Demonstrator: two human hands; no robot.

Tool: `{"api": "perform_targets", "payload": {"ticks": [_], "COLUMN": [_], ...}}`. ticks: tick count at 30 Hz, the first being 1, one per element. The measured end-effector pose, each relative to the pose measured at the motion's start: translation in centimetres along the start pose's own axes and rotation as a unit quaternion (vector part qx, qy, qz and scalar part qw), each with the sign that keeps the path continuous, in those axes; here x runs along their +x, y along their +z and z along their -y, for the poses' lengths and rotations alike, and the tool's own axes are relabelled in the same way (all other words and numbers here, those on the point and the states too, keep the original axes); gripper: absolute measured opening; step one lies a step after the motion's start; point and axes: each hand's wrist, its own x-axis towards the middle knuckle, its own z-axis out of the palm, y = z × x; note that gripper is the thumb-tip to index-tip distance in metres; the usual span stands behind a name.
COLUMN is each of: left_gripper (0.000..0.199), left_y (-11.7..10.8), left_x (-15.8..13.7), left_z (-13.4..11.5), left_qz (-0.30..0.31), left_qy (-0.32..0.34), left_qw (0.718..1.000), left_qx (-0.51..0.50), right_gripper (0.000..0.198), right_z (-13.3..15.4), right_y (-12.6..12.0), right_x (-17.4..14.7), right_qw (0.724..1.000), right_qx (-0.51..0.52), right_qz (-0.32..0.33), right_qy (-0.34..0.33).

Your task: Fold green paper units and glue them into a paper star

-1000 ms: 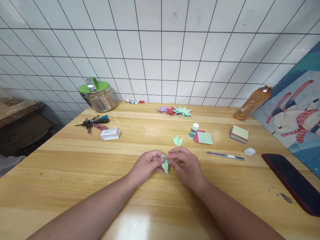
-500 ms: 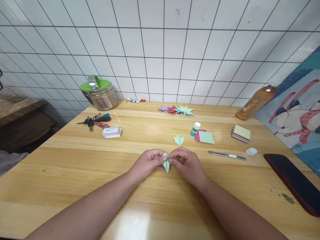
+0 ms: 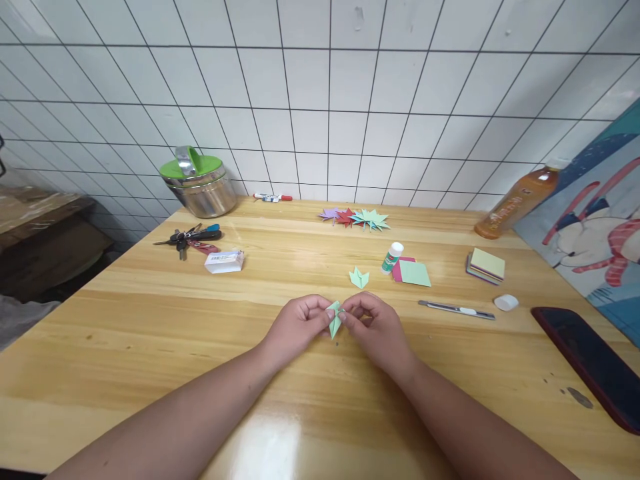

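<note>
A small light green folded paper (image 3: 335, 321), narrow and pointed at both ends, is held just over the wooden table between both hands. My left hand (image 3: 303, 321) pinches its left side with thumb and fingers. On the other side, my right hand (image 3: 374, 324) is closed with its thumb and fingertips on the right edge of the paper. Just beyond the fingers lies another light green folded piece (image 3: 359, 277) with several points. A glue stick (image 3: 393, 258) with a white top stands by green and magenta paper squares (image 3: 415, 273).
Folded paper stars (image 3: 370, 219) and a marker (image 3: 273, 197) lie near the tiled wall. To the right are a utility knife (image 3: 457, 309), white cap (image 3: 506, 303), paper stack (image 3: 486, 265), bottle (image 3: 517, 200) and phone (image 3: 590, 367). At left sit keys (image 3: 193, 237), a small box (image 3: 225, 261) and a steel pot (image 3: 205, 190).
The folded paper has turned slightly and narrowed in view, its lower tip a little higher. Both hands keep hold of it. The whole view has shifted slightly.
</note>
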Motion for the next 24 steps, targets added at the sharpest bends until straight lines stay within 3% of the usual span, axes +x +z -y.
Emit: {"api": "perform_targets", "payload": {"ticks": [3, 9, 16, 24], "left_gripper": [0.023, 0.029, 0.023, 0.023], "left_y": [0.4, 1.2, 0.8, 1.1], "left_x": [-0.3, -0.4, -0.2, -0.6], "left_z": [-0.2, -0.4, 0.1, -0.2], "left_qz": [-0.011, 0.006, -0.045, -0.038], "left_qy": [0.028, 0.024, 0.049, 0.052], "left_qw": [1.000, 0.999, 0.995, 0.989], "left_qx": [0.006, -0.035, 0.078, 0.131], "right_gripper": [0.011, 0.012, 0.019, 0.012], "right_z": [0.3, 0.4, 0.3, 0.0], "right_y": [0.0, -0.1, 0.3, 0.0], "right_x": [0.0, 0.1, 0.0, 0.2], "right_qw": [0.998, 0.997, 0.999, 0.994], "right_qx": [0.047, 0.054, 0.024, 0.077], "right_qz": [0.012, -0.016, -0.003, 0.007], "right_qy": [0.047, 0.062, 0.030, 0.077]}}
